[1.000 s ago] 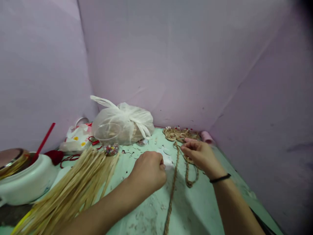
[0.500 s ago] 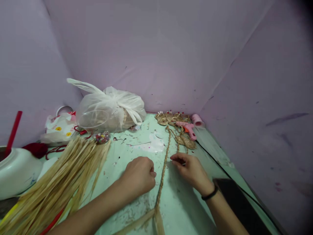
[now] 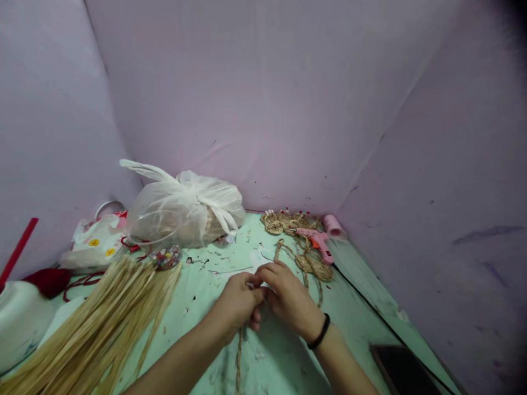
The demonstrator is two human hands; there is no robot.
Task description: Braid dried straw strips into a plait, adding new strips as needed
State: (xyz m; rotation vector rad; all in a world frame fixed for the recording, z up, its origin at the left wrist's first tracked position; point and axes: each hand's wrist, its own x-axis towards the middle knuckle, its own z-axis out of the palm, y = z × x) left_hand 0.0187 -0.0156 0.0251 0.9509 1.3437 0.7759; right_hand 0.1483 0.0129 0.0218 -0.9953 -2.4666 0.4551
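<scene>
A tan braided fibre cord (image 3: 239,362) runs up from the front of the table into my left hand (image 3: 236,304), whose fingers are closed on it. My right hand (image 3: 290,299), with a black band at the wrist, meets it fingertip to fingertip. Its thumb and forefinger are pinched together, and whatever is between them is hidden. Beyond the right hand, the cord's looped upper part (image 3: 278,248) shows on the table, close to braided coils (image 3: 317,269).
A pink glue gun (image 3: 315,238) lies by the coils, its black cable trailing right past a dark flat object (image 3: 407,365). A pink thread spool (image 3: 333,226) stands behind. Leftward are loose raffia strands (image 3: 94,323), a tied plastic bag (image 3: 185,208), beads (image 3: 166,257) and a white pot (image 3: 24,323).
My hands were apart on either side of the braid; now they meet. The braid's lower part has shifted left, and its split loose strands have left the view. The camera has tilted up slightly.
</scene>
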